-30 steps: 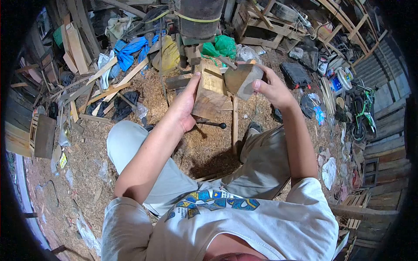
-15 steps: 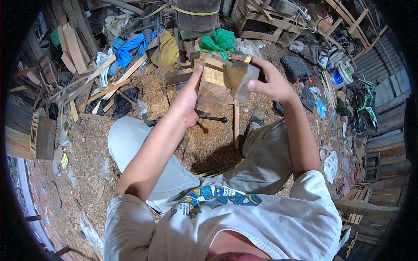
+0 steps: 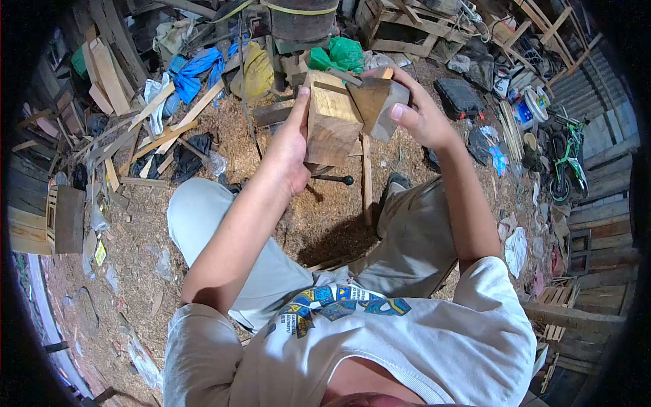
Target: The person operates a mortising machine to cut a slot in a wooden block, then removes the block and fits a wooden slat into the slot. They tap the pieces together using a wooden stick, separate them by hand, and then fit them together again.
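Near the top centre, my left hand [image 3: 293,146] is closed on a pale wooden block [image 3: 332,122], its thumb along the left side. A dark slot or strip crosses the block's upper face. My right hand [image 3: 424,115] grips a darker, angled wooden piece [image 3: 381,107] from the right, thumb on its near end and fingers over the top. The two pieces touch or nearly touch; the exact contact is hard to make out. Below the block, a rod with a black ball knob [image 3: 347,180] points right.
Wood shavings [image 3: 325,230] cover the ground between my knees. Beyond my hands are a metal drum [image 3: 302,24], a yellow bag [image 3: 254,73] and a green bag [image 3: 344,54]. Planks [image 3: 108,71] lie at left, with a black case [image 3: 459,97] and a small green bike [image 3: 566,159] at right.
The pale block has tilted, showing more of its upper face and front end. Both hands have shifted slightly and still hold their pieces.
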The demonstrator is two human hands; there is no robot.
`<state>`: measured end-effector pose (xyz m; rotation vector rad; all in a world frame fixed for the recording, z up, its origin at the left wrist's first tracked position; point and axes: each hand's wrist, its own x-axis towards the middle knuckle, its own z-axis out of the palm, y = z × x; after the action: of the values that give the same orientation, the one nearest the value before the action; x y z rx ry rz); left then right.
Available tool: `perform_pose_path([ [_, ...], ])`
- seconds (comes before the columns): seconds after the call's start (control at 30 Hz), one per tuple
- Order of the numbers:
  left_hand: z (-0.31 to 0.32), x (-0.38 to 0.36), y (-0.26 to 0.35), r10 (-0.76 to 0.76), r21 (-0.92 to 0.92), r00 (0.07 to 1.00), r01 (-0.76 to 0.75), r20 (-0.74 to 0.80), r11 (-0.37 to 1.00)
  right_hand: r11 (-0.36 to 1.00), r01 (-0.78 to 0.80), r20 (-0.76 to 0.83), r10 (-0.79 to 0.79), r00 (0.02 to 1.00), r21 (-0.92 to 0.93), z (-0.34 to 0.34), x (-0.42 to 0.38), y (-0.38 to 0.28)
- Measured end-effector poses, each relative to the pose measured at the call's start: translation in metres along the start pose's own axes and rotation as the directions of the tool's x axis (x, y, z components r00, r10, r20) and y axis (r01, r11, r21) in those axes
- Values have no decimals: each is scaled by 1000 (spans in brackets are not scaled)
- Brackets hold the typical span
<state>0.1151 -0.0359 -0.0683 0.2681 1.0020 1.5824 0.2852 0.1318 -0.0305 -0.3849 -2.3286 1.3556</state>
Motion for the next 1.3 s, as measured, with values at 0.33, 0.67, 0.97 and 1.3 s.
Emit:
perform_pose_path([
  [0.33, 0, -1, 2, -83, -55, 996, 82, -21, 995, 976, 117, 169, -86, 982, -183, -3, 6, -2],
  [0.67, -6, 1, 4, -51, -52, 998, 53, 39, 997, 987, 96, 189, -72, 979, -125, 0, 8, 1],
  [0.97, 0, -2, -7, -95, -41, 993, 98, 70, 994, 925, 38, 237, 58, 970, -378, -5, -3, 8],
  [1.3, 1, 10, -33, -239, 28, 964, 238, 119, 971, 905, -47, -82, 14, 997, -422, -29, -46, 13],
])
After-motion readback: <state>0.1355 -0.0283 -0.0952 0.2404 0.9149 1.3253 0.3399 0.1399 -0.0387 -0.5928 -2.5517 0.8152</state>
